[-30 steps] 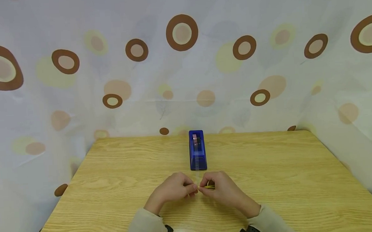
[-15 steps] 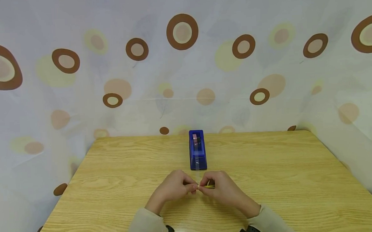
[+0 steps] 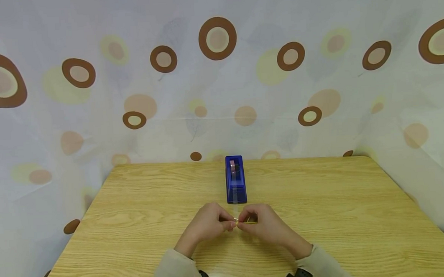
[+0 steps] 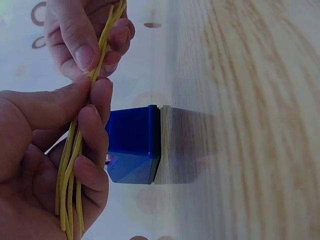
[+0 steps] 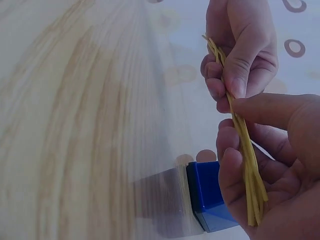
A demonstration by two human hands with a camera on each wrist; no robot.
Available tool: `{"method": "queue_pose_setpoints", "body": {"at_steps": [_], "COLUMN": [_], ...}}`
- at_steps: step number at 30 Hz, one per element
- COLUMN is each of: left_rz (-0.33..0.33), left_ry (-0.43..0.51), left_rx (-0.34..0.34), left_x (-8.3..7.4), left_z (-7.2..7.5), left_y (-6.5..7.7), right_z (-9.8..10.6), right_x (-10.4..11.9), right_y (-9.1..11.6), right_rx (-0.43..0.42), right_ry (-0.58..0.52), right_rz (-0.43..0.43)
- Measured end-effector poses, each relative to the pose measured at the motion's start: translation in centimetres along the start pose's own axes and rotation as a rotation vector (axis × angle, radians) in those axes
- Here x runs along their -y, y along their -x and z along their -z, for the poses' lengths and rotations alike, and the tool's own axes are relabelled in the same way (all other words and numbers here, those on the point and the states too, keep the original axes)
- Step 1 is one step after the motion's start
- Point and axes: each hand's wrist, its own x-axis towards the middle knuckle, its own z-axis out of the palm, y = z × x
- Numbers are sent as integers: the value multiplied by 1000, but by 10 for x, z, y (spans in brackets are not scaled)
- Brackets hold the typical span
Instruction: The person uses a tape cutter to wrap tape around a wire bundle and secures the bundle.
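Note:
Both hands meet over the table in the head view, fingertips close together on a bundle of thin yellow strands (image 3: 251, 222). My left hand (image 3: 207, 225) pinches the bundle between thumb and fingers. My right hand (image 3: 268, 226) pinches it just beside the left fingertips. In the left wrist view, several strands (image 4: 76, 145) lie along the left palm, their loose ends hanging low. The right wrist view has strands (image 5: 245, 140) running through the right fingers into the palm. What material they are I cannot tell.
A blue tape dispenser (image 3: 236, 179) with a roll in it stands on the wood-grain table (image 3: 153, 192), just beyond the hands. Behind the table hangs a white cloth (image 3: 182, 90) with brown ring patterns. Dark straps (image 3: 298, 276) sit at the wrists.
The hands stay almost in place. A short pale strand piece now shows above the left fingertips, and the strands at the right fingers have shifted slightly.

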Motion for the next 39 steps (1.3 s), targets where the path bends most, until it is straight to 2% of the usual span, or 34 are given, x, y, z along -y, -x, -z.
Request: {"method": "queue_pose_setpoints", "body": {"at_steps": [9,13,22,29,36,39], "left_rz": [21,28,23,44,66,67], "left_ry": [3,14,-6,-3,-66,-51], "left_rx": [-18,-21,-21,-2,28,37], "left_x": [1,1,3,1,-2,-1], "left_z": [-2,-3,-2,0,1,2], "left_y": [0,0,-2,-1,2,2], "right_z": [1,0,-5,-5,-3,-3], "right_x": [1,3,-1,-2,1,2], "right_y": [0,1,-1,0,1,0], "right_rx": [30,18,-43,-60,-76,-73], "right_ry": [-56,-78,13,27,58,64], "right_rz": [-32,-32,-1,26,35,40]}}
